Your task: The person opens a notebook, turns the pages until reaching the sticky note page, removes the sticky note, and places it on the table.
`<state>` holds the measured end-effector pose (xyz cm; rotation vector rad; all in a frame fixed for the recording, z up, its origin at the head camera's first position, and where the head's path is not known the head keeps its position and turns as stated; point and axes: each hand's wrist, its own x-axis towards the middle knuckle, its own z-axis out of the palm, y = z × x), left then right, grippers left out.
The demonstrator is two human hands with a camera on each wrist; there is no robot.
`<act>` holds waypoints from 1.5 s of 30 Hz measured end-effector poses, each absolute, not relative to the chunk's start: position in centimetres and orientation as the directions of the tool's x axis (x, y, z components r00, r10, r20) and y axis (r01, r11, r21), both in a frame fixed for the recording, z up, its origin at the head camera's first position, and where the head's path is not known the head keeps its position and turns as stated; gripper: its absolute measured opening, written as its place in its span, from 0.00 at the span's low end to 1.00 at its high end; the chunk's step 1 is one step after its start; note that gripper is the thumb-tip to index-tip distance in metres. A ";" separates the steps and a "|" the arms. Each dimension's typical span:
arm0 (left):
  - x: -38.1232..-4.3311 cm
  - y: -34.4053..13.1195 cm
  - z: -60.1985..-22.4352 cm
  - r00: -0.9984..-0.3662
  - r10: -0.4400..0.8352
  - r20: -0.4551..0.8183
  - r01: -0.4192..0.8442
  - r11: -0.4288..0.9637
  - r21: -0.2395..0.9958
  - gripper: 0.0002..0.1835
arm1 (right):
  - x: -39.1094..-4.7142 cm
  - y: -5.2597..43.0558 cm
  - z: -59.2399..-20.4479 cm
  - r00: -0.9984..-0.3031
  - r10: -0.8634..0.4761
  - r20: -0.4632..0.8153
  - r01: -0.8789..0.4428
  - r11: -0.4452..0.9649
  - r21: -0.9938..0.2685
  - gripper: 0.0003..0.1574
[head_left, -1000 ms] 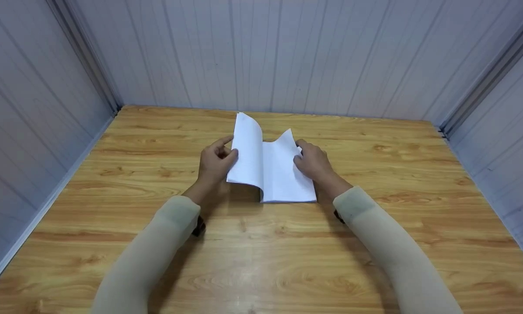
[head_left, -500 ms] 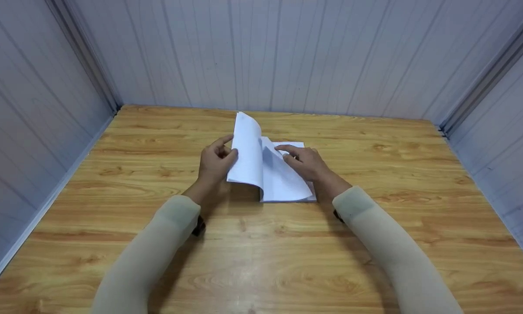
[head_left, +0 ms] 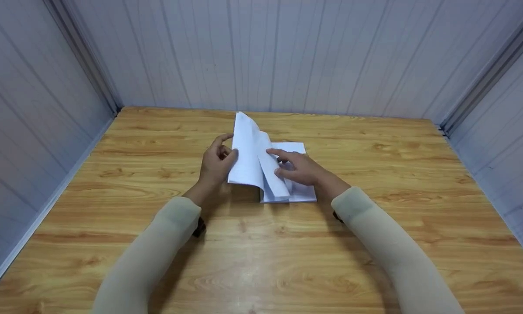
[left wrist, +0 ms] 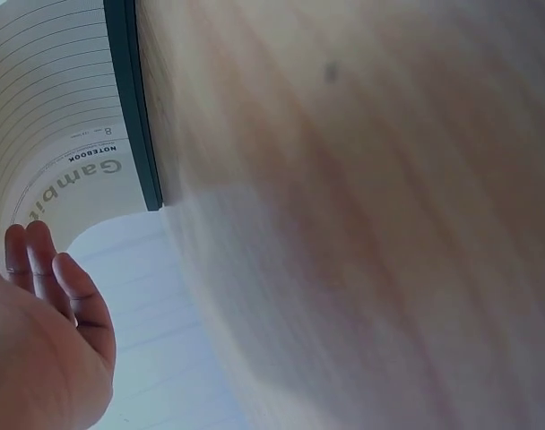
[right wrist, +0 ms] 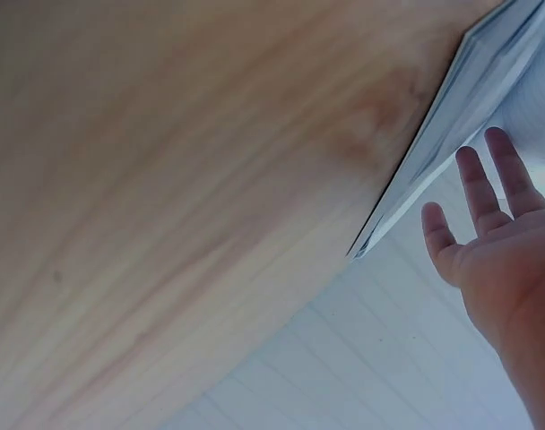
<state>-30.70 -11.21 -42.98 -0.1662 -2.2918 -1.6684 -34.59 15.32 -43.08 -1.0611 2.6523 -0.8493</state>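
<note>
A notebook point(head_left: 298, 192) lies partly open on the table, its right side down flat. A curved bundle of its white pages point(head_left: 245, 152) stands raised, and my left hand point(head_left: 216, 162) pinches the outer edge between thumb and fingers. In the left wrist view, a lined page point(left wrist: 48, 98) bears the print "Gambit NOTEBOOK", beside a dark green spine edge point(left wrist: 134, 107). My right hand point(head_left: 302, 168) touches a single leaf point(head_left: 271, 170) with index finger and thumb extended; this leaf leans left against the raised bundle. In the right wrist view, my right hand point(right wrist: 514, 242) shows several straight fingers.
The wooden table point(head_left: 252, 257) spreads on all sides of the notebook. White panelled walls point(head_left: 261, 52) enclose its back and both sides. Dark wrist straps show under both sleeves point(head_left: 169, 231).
My right hand has moved left from the notebook's right edge, swinging one leaf over toward the raised bundle. My left hand keeps its grip in nearly the same place.
</note>
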 end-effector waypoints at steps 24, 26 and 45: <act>-30.3 -10.8 -42.7 -0.956 -0.003 0.294 0.272 0.366 0.890 0.17 | -34.4 15.1 -43.1 -0.680 -0.730 0.068 -0.595 0.495 -0.633 0.36; -30.6 -10.9 -43.0 -0.954 -0.007 0.300 0.276 0.372 0.886 0.17 | -34.3 15.0 -43.1 -0.675 -0.733 0.078 -0.604 0.489 -0.629 0.36; -30.5 -11.1 -43.2 -0.956 -0.012 0.292 0.269 0.350 0.897 0.14 | -35.0 15.0 -43.2 -0.909 -0.365 0.201 -0.409 0.871 -0.271 0.26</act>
